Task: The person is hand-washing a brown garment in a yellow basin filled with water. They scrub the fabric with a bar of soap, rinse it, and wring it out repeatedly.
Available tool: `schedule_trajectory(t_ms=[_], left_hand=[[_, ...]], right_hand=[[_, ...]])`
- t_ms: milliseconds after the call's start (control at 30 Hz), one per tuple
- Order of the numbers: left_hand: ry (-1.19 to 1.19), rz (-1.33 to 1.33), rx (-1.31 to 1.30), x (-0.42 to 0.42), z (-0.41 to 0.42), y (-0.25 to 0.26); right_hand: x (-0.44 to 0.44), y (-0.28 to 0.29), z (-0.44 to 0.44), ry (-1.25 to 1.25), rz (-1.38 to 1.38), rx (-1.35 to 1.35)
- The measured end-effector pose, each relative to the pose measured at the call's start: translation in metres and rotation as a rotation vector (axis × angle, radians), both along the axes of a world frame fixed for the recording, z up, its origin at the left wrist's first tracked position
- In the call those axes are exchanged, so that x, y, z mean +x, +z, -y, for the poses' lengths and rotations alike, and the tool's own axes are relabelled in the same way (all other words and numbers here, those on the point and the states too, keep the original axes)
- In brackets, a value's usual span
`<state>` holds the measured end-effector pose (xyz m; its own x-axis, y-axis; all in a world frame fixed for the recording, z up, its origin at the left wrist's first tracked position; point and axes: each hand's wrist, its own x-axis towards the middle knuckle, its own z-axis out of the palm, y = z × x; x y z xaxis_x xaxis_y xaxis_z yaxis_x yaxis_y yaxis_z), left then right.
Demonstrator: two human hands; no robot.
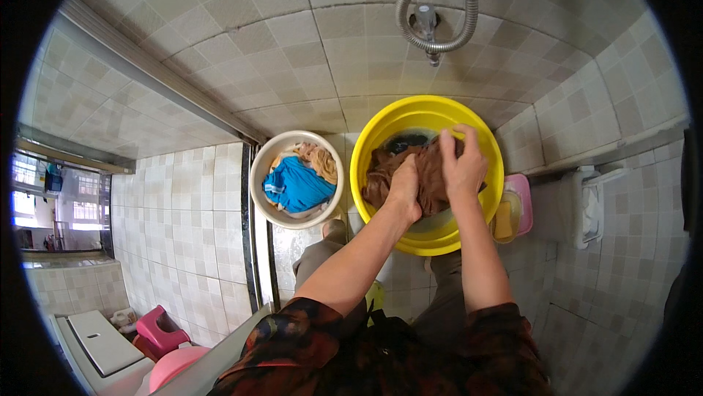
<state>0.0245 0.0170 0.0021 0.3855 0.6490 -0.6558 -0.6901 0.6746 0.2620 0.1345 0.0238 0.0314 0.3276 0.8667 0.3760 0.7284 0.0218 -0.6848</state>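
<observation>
A yellow plastic basin [360, 165] stands on the floor before me, with wet brown cloth [434, 176] bunched inside it. My left hand [405, 181] is on the brown cloth and grips a fold of it; its fingers are partly hidden in the fabric. At the cloth's right side is my right hand [466, 165], its thumb and curved forefinger apart with a gap between them. A darker cloth [409, 140] lies at the far side of the basin, in shallow cloudy water.
Left of the yellow basin, a white basin [258, 181] holds a blue garment [302, 184] and beige cloth [318, 161]. On the right, a yellow sponge [502, 220] sits in a dish beside a pink tray [525, 203]. A metal shower hose [403, 6] hangs by a wall tap [425, 19].
</observation>
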Motion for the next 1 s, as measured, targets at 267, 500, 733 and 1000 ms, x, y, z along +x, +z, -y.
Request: schedule_trajectory(t_ms=[267, 500, 733, 1000], left_hand=[[0.052, 0.056, 0.068, -0.017, -0.015, -0.005], [0.177, 0.053, 0.105, -0.031, -0.012, -0.019], [0.078, 0.002, 0.008, -0.021, 0.0, 0.002], [-0.014, -0.097, 0.131, -0.035, -0.005, -0.021]], right_hand=[[-0.05, -0.007, 0.018, 0.159, 0.272, 0.164], [-0.061, 0.008, 0.029, 0.235, 0.127, 0.033], [-0.038, -0.005, 0.003, 0.041, 0.154, -0.046], [-0.006, -0.006, 0.025, 0.264, -0.387, -0.374]])
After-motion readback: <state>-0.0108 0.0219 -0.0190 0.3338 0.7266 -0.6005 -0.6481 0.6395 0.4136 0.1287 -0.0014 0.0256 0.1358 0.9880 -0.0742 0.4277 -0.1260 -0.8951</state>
